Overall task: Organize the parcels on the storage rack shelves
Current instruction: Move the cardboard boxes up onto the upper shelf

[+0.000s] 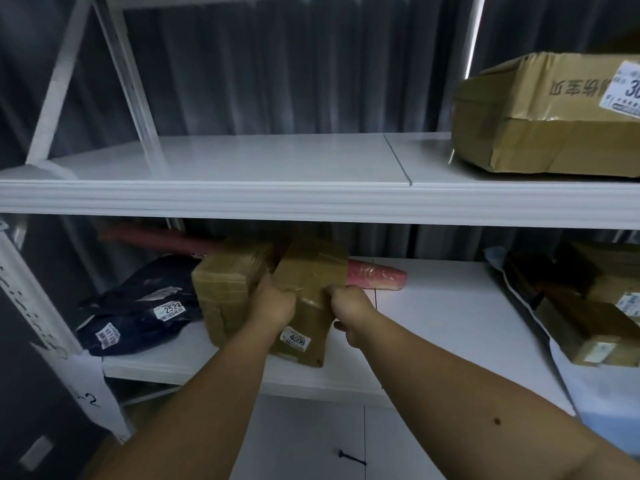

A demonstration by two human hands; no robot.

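Nearest the camera, two bare forearms reach forward and converge on one parcel. The left hand (275, 303) has its fingers curled over the near-left upper edge of a tape-wrapped brown cardboard box with a white "4006" sticker (306, 299); the right hand (351, 311) grips the same box on its right side, fingers wrapped round the edge. Both hands are closed firmly on it, and neither is clearly the nearer; they sit level, one on each flank.

The box rests on the white lower shelf of the metal rack (433, 306), tilted, with its sticker end toward the person and its long axis running away toward the back and slightly right. That axis is what the next move likely turns on: judged from the grip, the box can be slid straight out toward the person, or swung round to stand square with its neighbour.

Touching its left side stands a second taped brown cardboard box (228, 289). Farther left lie dark plastic mailer bags with white labels (138, 306). Behind the held box, a long red wrapped tube (377, 277) lies across the shelf, its end showing just to the right. Smaller brown boxes (588, 327) sit well apart at the right.

On the white upper shelf (242, 161), a large crumpled brown carton (547, 116) sits at the far right.
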